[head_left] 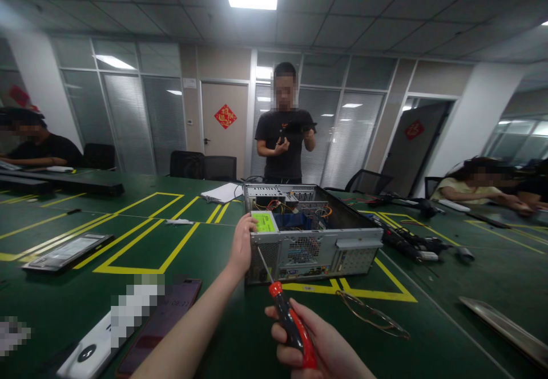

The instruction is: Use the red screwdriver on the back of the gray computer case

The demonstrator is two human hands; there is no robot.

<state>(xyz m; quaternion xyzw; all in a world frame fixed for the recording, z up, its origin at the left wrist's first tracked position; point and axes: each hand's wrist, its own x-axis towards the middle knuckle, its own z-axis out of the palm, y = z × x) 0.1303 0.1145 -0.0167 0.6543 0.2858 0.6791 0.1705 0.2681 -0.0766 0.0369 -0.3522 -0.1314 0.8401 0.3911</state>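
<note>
In the head view an open desktop computer case lies on its side, its rear panel facing me. Wires and boards show inside, and a power supply with a green label sits in the near left corner. My left hand grips that corner, fingers over its top edge. In my right hand is a screwdriver with a red and black handle, fingers wrapped round it. Its shaft points up and left at the rear panel below the power supply; whether the tip touches a screw is too small to tell.
On the green table lie a hard drive, a phone, a white device, eyeglasses and paper. Dark gear with cables lies right of the case. A person stands opposite; others sit at both sides.
</note>
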